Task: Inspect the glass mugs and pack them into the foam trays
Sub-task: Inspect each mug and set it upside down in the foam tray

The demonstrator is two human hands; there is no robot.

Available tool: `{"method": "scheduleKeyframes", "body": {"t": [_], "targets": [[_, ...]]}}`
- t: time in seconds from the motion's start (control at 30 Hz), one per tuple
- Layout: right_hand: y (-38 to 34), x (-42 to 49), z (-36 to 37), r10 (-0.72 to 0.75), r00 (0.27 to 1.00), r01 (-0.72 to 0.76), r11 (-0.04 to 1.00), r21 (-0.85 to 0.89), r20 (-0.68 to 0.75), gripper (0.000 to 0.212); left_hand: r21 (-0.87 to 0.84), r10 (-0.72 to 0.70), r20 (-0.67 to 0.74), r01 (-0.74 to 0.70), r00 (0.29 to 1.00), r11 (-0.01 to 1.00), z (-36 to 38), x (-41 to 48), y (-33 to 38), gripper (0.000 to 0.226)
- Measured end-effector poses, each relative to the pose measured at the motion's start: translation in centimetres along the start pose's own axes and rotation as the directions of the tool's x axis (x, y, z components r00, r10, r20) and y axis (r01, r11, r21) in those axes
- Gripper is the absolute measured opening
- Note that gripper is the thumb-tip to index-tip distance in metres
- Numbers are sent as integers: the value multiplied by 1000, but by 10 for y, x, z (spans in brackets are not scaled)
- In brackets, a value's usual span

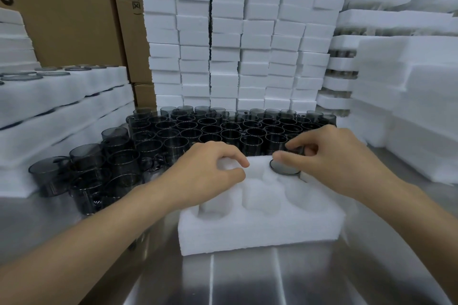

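Note:
A white foam tray point(260, 228) with round pockets lies on the steel table in front of me. One smoky glass mug point(285, 168) sits in its far right pocket, only the rim showing. My right hand point(332, 158) is over that mug, with thumb and fingers curled round its rim. My left hand point(210, 171) rests on the tray's far left corner, fingers curled onto the foam. Behind the tray stand several rows of dark glass mugs point(223, 129), upright and packed close together.
More mugs point(86, 171) crowd the left, by filled foam trays point(62, 96) stacked there. Tall piles of foam blocks point(235, 39) form a wall behind, with foam stacks point(409, 106) on the right and cardboard boxes point(74, 12) at the back left. The steel table point(247, 280) lies near me.

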State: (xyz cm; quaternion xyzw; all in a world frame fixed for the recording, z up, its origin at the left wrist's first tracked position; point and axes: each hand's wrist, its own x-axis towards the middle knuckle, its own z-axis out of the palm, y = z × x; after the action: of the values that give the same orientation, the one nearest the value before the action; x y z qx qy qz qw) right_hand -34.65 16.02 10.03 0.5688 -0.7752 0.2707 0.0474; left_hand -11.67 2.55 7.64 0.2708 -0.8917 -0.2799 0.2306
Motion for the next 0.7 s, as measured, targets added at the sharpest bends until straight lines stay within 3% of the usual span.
{"method": "scheduleKeyframes", "body": {"t": [0.17,0.33,0.43,0.5,0.57,0.63,0.7], "targets": [[5,2,2,21,993,-17,999,-32,116,57,19,11,4,-11,1000,1000,0,0,-1,22],[13,6,10,32,999,-32,999,23,19,40,54,41,29,-42,999,998,-4,-1,-1,24],[21,7,17,73,996,-74,997,27,43,35,98,87,-105,-77,991,992,-16,4,-3,24],[26,8,22,105,990,-111,992,59,90,42,151,97,-243,-61,965,987,-33,6,-7,25],[29,8,26,120,985,-135,983,124,122,50,399,119,-289,7,950,917,-52,7,-16,25],[29,9,27,118,984,-137,980,145,134,53,572,66,-254,95,965,814,-72,7,-28,19],[29,10,28,115,984,-136,979,153,137,56,489,-85,-146,146,986,860,-94,6,-40,8]]}}
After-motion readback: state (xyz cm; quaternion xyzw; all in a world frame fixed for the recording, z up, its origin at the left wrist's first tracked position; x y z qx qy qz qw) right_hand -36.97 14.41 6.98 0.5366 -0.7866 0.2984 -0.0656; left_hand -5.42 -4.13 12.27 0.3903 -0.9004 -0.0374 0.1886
